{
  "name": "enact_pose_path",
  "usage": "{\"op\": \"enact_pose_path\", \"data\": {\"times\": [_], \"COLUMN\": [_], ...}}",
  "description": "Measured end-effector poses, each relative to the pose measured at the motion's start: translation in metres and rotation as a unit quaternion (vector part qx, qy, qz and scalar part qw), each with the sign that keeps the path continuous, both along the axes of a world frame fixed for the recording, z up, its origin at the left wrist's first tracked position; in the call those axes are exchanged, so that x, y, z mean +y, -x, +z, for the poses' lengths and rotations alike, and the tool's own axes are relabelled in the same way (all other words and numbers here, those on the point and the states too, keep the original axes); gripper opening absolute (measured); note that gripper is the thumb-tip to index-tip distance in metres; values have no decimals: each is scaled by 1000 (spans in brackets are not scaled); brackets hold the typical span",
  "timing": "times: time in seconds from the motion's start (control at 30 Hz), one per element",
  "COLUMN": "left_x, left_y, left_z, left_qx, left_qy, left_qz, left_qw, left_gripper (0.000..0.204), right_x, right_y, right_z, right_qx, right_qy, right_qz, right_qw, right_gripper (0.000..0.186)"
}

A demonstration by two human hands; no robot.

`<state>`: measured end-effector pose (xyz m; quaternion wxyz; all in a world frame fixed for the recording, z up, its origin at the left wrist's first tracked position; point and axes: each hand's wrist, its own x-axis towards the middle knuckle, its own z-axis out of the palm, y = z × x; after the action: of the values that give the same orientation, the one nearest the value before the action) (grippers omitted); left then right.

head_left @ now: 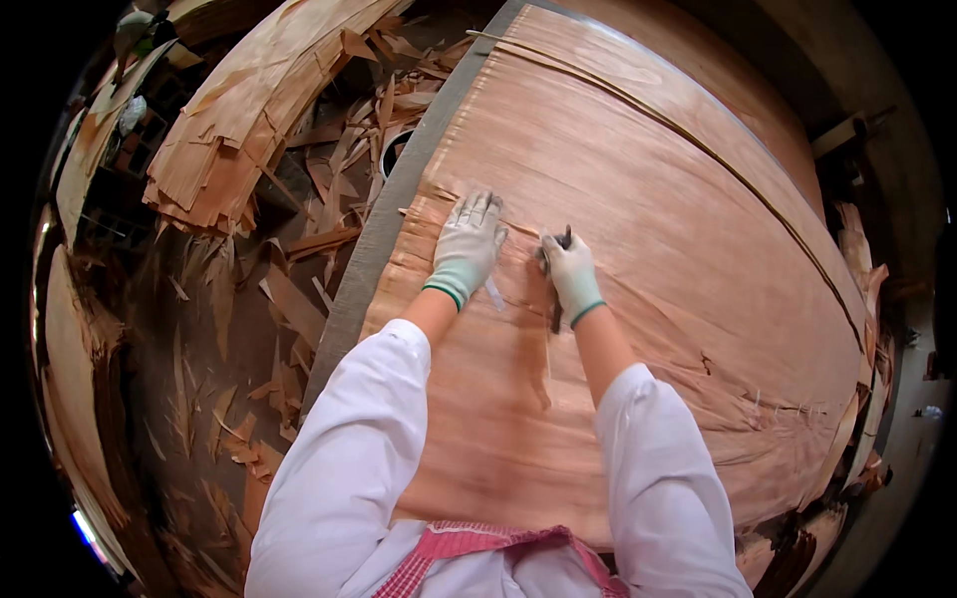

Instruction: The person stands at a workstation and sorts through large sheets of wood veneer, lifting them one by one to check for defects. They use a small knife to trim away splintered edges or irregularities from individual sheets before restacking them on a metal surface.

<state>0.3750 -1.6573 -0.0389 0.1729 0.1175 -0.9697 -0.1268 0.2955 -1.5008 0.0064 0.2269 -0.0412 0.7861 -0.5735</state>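
Observation:
A wide reddish-brown wood veneer sheet [638,199] covers the table before me, with wrinkles and small splits in its surface. My left hand [470,239], in a white glove with a green cuff, lies flat on it near the left edge, fingers stretched out. A short whitish strip [494,294] shows beside that wrist. My right hand [570,269], gloved the same way, is closed around a slim dark tool [556,311], perhaps a knife; its tip is too unclear to tell. A thin slit or light sliver [546,374] runs in the veneer below the right hand.
A long thin wooden rod [688,140] lies across the sheet's far side. The table's grey edge [374,234] runs along the left. Beyond it, veneer scraps [299,299] litter the floor, and a stack of veneer sheets [234,149] stands at upper left.

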Motion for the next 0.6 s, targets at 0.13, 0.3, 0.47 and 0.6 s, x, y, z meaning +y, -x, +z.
{"op": "enact_pose_path", "data": {"times": [0.13,0.3,0.47,0.6], "left_x": [13,23,34,28], "left_y": [13,16,23,16], "left_z": [10,17,10,2], "left_qx": [6,8,77,83], "left_qy": [44,34,-82,-70], "left_qz": [-3,-130,-71,-62], "left_qw": [999,991,991,992], "left_gripper": [46,36,31,23], "right_x": [-22,-28,4,4], "right_y": [40,34,29,34], "right_z": [-2,24,5,21], "right_qx": [-16,5,-75,-160], "right_qy": [-123,-368,-94,-94], "right_qz": [19,87,30,57], "right_qw": [992,926,992,981], "right_gripper": [27,37,26,19]}}
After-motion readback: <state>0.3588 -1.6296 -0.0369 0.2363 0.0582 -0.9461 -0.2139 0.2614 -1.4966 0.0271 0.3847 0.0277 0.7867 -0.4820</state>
